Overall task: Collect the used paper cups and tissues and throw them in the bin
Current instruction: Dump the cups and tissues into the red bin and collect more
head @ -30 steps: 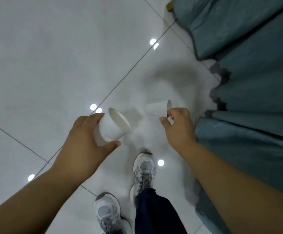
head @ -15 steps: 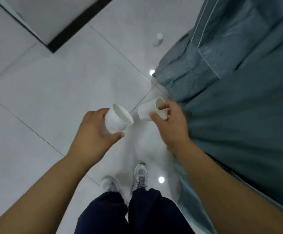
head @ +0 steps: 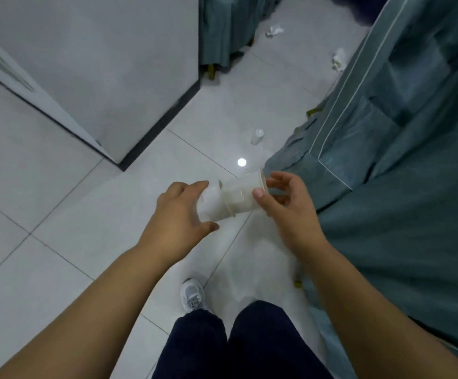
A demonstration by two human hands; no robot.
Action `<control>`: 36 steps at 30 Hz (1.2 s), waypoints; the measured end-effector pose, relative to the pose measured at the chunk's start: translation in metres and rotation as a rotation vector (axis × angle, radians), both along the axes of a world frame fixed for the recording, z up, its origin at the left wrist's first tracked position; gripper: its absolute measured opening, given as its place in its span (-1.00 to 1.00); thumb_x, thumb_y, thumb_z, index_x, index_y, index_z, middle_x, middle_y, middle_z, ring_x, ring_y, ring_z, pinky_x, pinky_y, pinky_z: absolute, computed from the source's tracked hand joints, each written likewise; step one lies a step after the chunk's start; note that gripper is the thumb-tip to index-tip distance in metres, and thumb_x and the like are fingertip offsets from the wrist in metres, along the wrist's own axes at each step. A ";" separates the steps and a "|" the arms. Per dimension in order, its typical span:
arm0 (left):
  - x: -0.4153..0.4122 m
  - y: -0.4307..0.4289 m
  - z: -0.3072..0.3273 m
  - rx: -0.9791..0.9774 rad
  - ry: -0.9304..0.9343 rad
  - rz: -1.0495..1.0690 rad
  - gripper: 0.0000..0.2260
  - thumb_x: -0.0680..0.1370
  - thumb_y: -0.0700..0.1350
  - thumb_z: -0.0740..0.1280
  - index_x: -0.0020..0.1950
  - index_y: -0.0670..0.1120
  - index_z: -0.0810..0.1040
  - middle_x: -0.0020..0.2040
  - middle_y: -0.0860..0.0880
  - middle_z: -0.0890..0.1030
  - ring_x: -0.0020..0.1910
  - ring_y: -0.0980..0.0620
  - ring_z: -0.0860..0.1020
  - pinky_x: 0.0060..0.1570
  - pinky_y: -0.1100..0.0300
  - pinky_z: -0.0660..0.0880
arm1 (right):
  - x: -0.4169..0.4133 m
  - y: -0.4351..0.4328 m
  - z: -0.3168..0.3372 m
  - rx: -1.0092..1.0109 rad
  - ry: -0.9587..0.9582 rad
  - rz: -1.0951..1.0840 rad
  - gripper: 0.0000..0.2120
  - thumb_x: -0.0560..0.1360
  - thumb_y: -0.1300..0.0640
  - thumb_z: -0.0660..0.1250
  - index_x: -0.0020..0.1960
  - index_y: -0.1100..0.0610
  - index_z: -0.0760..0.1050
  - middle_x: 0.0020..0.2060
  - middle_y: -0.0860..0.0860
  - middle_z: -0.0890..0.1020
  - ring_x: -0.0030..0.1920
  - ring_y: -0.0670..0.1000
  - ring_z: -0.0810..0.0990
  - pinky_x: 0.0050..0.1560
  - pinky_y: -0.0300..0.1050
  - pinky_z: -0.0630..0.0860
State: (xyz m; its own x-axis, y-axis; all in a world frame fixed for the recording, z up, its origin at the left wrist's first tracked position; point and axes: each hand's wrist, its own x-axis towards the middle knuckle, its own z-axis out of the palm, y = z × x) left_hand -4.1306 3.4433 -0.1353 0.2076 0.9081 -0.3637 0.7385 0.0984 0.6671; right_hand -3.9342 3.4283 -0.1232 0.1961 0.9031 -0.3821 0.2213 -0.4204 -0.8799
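Pale tiled floor below, teal drapes on the right. In mid-air the left hand wraps one paper cup while the right hand pinches the second cup near its rim. Both lie sideways, long axes left-to-right, mouths pointing right, the second's base set in the first's mouth. Farther off on the tiles — a stray cup, a crumpled tissue.

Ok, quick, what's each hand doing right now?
Left hand: grips the outer paper cup.
Right hand: pinches the inner paper cup near its rim.
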 end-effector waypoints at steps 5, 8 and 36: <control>-0.011 0.039 0.033 0.027 -0.044 -0.110 -0.36 0.39 0.03 0.51 0.41 0.12 0.33 0.20 0.10 0.41 0.11 0.10 0.37 0.06 0.28 0.34 | -0.020 0.037 0.028 0.010 0.041 0.084 -0.34 0.31 -0.16 0.38 0.35 -0.05 0.29 0.26 -0.05 0.48 0.21 0.01 0.51 0.15 -0.04 0.55; -0.014 0.065 0.049 0.037 -0.118 -0.113 -0.37 0.40 0.02 0.50 0.41 0.13 0.32 0.12 0.17 0.37 0.05 0.17 0.37 -0.10 0.43 0.31 | -0.026 0.062 0.037 -0.006 0.084 0.134 -0.32 0.35 -0.14 0.37 0.41 -0.04 0.27 0.30 -0.04 0.47 0.22 0.05 0.52 0.13 -0.06 0.54; 0.043 0.442 0.018 -0.159 -0.150 -0.302 -0.32 0.44 -0.12 0.45 0.42 0.24 0.17 0.28 0.08 0.40 0.18 0.03 0.46 0.13 0.09 0.48 | 0.052 0.379 0.011 -0.196 -0.113 -0.177 -0.69 0.52 -0.02 0.33 0.23 0.05 0.50 0.07 -0.05 0.57 0.09 -0.05 0.54 0.10 -0.15 0.48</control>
